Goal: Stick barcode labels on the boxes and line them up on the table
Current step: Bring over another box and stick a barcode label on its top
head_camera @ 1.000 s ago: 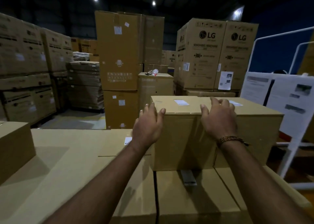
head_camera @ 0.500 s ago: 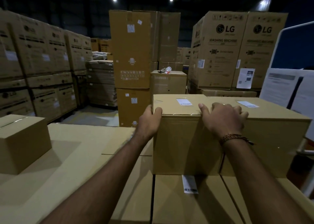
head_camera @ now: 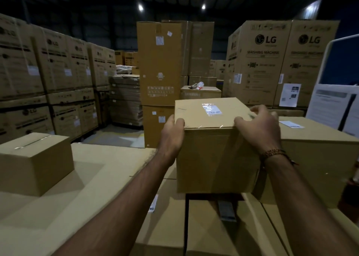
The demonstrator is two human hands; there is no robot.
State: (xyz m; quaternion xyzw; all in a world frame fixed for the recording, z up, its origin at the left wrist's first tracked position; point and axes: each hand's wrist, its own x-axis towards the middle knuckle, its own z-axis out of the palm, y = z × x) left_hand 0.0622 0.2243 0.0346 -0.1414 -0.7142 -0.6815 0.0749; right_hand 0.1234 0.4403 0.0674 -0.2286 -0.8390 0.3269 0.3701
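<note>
Head view: labelled box at centre, raised clear of the counter, barcode label stuck on top. Left hand gripping its left edge, right hand curled over its right top edge. Second labelled box at 3 o'clock; unlabelled box at 9 o'clock. Lining-up unfinished.

Dim warehouse: stacked cartons, ceiling lamps, grey concrete floor.
</note>
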